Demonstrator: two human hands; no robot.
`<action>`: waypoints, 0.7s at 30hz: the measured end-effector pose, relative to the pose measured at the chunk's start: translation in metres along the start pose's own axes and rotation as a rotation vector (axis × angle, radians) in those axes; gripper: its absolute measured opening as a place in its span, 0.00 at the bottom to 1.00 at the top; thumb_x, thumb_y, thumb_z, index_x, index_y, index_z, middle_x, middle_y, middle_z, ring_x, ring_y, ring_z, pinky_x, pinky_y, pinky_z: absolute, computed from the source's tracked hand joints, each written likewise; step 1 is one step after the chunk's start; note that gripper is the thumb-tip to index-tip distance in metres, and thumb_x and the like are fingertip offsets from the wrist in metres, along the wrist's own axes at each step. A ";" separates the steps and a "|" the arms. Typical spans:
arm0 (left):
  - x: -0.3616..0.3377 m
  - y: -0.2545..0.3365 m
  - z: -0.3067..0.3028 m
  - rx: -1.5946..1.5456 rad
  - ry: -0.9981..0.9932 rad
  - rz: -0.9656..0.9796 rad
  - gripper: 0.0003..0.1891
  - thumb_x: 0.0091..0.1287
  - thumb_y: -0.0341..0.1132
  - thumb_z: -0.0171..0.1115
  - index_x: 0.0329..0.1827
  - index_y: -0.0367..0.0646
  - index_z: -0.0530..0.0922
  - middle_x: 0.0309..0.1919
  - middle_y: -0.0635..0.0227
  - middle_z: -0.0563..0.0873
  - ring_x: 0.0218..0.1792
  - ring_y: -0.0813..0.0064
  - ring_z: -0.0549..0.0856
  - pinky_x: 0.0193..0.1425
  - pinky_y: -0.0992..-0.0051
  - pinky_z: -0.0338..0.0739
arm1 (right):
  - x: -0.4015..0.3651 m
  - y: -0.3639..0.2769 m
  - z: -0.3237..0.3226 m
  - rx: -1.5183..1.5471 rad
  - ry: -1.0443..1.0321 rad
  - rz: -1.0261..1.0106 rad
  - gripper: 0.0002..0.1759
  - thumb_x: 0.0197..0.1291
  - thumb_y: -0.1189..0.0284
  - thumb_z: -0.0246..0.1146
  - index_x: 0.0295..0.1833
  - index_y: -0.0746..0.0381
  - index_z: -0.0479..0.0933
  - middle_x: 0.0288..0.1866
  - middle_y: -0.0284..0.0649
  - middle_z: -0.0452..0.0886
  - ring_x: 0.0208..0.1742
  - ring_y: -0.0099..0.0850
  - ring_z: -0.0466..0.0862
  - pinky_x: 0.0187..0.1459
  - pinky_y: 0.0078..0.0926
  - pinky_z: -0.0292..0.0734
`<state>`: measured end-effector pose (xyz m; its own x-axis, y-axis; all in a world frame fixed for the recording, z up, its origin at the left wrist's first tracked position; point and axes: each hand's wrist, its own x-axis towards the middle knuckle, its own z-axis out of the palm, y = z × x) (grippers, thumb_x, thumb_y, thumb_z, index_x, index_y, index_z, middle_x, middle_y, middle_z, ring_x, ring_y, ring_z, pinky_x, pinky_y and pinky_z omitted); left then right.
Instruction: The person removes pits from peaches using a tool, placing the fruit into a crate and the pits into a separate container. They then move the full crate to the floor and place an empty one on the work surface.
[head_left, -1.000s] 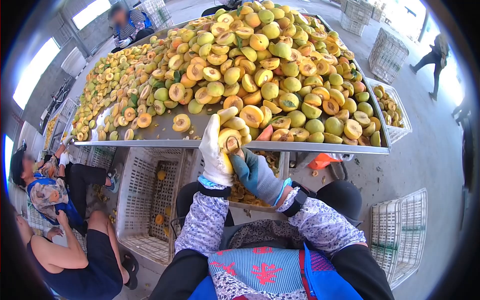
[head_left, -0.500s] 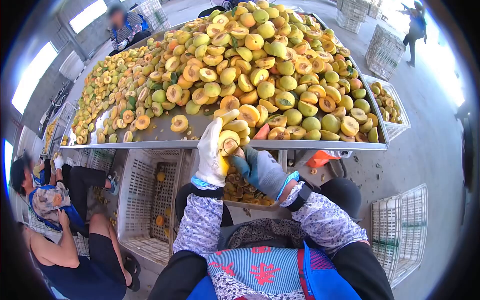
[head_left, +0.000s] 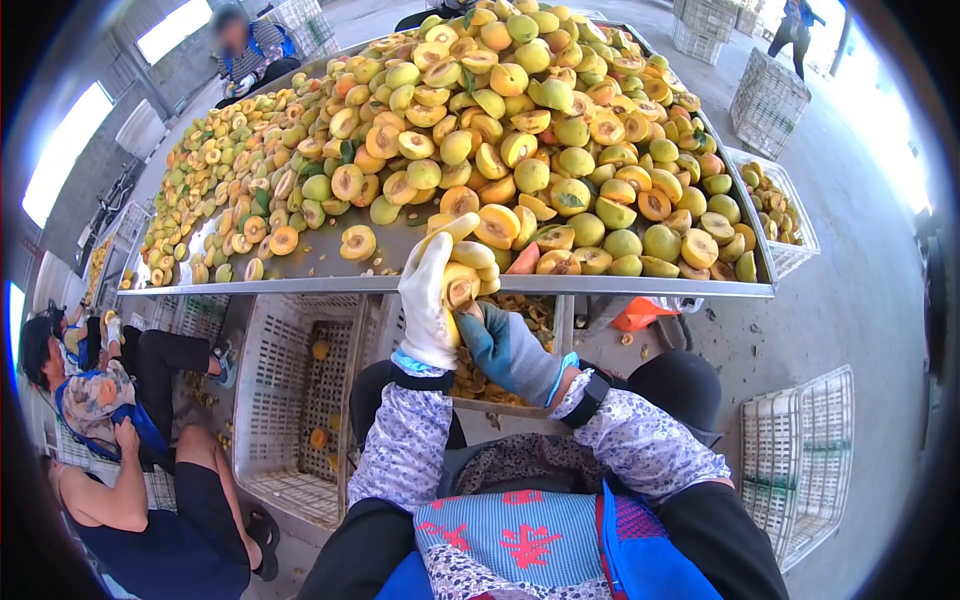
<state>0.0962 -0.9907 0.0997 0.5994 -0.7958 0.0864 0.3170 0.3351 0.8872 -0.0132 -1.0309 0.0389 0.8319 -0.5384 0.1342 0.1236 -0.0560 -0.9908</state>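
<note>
My left hand point(head_left: 432, 290), in a white glove with yellowed fingers, is wrapped round a cut yellow stone fruit point(head_left: 461, 286) whose brown centre faces me. My right hand point(head_left: 508, 345), in a grey-blue glove, is pinched against the fruit's lower right side. A small brownish piece shows at its fingertips, but I cannot make out what it is. Both hands are at the near edge of the metal table point(head_left: 330, 284). A large heap of whole and halved stone fruit point(head_left: 515, 150) covers much of that table.
Below my hands a crate point(head_left: 500, 408) holds fruit scraps. A white crate point(head_left: 270, 400) with a few fruits stands to its left, another crate point(head_left: 800, 465) at right. Co-workers point(head_left: 110, 400) sit at left; one person point(head_left: 250, 60) is across the table, another point(head_left: 793, 35) stands far right.
My right hand has turned and dropped slightly beside the fruit, which my left hand still grips. The far-right person has moved left and away.
</note>
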 end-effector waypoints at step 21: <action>0.002 0.012 0.002 -0.002 -0.190 -0.098 0.20 0.78 0.38 0.50 0.57 0.28 0.81 0.25 0.63 0.85 0.24 0.68 0.85 0.29 0.73 0.78 | -0.007 -0.065 -0.038 0.597 -0.568 0.738 0.34 0.75 0.35 0.43 0.32 0.54 0.70 0.17 0.25 0.61 0.13 0.17 0.60 0.13 0.18 0.54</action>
<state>0.1004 -0.9893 0.1113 0.4164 -0.9053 0.0842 0.3680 0.2525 0.8949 -0.0477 -1.0551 0.1012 0.9172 0.2000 -0.3445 -0.3911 0.6168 -0.6831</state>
